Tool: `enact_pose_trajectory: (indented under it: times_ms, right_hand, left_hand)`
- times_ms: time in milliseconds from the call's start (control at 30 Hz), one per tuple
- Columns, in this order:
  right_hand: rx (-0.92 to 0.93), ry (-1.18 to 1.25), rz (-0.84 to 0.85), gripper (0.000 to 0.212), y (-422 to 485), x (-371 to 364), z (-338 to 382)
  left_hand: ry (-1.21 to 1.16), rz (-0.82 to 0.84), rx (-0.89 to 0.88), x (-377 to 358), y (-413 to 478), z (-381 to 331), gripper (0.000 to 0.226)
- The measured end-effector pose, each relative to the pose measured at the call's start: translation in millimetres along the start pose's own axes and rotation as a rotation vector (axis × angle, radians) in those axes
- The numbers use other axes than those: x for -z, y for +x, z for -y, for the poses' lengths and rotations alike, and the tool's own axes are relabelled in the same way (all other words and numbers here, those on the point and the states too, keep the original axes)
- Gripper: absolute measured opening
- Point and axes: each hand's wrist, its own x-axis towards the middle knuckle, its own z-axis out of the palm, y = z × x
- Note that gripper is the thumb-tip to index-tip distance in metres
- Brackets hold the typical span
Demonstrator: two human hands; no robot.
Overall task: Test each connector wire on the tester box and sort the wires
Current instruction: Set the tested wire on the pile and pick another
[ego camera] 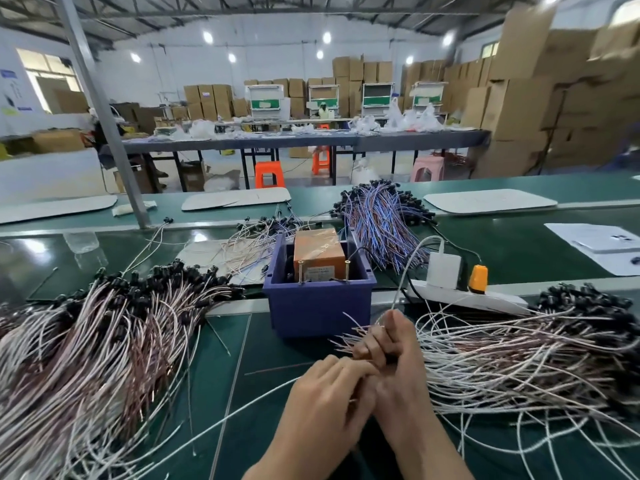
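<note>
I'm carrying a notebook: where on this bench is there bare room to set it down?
Barest: the green belt between the power strip and the papers, and the belt behind the left wire pile. The mat between that pile and the left hand has only stray wires. The right wire pile is as crowded as the left.

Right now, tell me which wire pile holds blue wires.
The far pile behind the blue bin; the left pile and right pile are white and pinkish.

power strip (498, 300) lay flat | white adapter (445, 270), orange plug (479, 278) stood on it | papers (595, 240) lay right of it | orange stool (269, 174) far behind it
</note>
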Motion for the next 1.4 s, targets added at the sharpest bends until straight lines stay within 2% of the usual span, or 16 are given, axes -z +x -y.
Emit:
enact_pose_trajectory:
  times_ms: [133,200,267,367,533,667,800,900,1000,1133,1200,1267,1333,1400]
  right_hand:
    - [-0.013,0.075,0.048,0.017,-1.3,-0.7,0.8]
    - [-0.017,0.054,0.093,0.016,-2.4,0.6,-1.0]
    - [-0.036,-0.008,0.111,0.026,-2.7,2.2,-1.8]
    - [-0.016,-0.236,0.107,0.031,-1.2,2.3,-0.5]
    - [0.150,-0.802,0.155,0.018,-6.8,2.7,-15.0]
    - [0.135,-1.109,0.388,0.018,-13.9,2.0,-24.0]
    - [0.113,-1.157,0.486,0.020,-16.0,1.2,-23.5]
    - [0.138,-1.187,0.481,0.017,-15.9,1.4,-23.7]
    - [0.189,-1.242,0.454,0.013,-15.0,3.6,-26.0]
    - [0.214,-1.225,0.385,0.014,-14.4,7.7,-27.8]
    - [0.252,-1.182,0.335,0.014,-13.0,8.6,-26.2]
    - [0.290,-1.141,0.297,0.015,-12.5,8.7,-24.9]
    - [0.321,-1.124,0.279,0.015,-13.6,8.6,-24.5]
    - [0.355,-1.107,0.247,0.015,-15.2,8.6,-23.9]
  left_hand:
    - [-0.073,0.101,0.397,2.0,-3.2,1.6,0.046]
    - [-0.214,0.031,0.555,3.5,-1.3,4.2,0.056]
    - [-0.326,-0.101,0.636,7.2,2.7,6.6,0.051]
    - [-0.394,-0.249,0.702,12.4,5.2,13.6,0.030]
    - [-0.368,-0.349,0.685,15.3,4.8,20.4,0.025]
    - [-0.296,-0.322,0.590,12.9,3.3,17.7,0.029]
    - [-0.287,-0.335,0.567,12.2,3.9,18.7,0.032]
    - [-0.399,-0.371,0.615,12.8,5.6,20.9,0.027]
    - [-0.557,-0.532,0.729,23.1,11.7,29.1,0.024]
    - [-0.605,-0.805,0.987,51.7,10.1,67.7,0.024]
    - [-0.538,-0.894,1.118,66.2,-0.7,90.0,0.021]
    - [-0.355,-0.892,1.152,74.8,-12.9,104.8,0.028]
    - [-0.129,-0.806,1.074,76.3,-20.0,108.5,0.047]
    - [0.089,-0.642,0.922,72.4,-20.9,103.5,0.066]
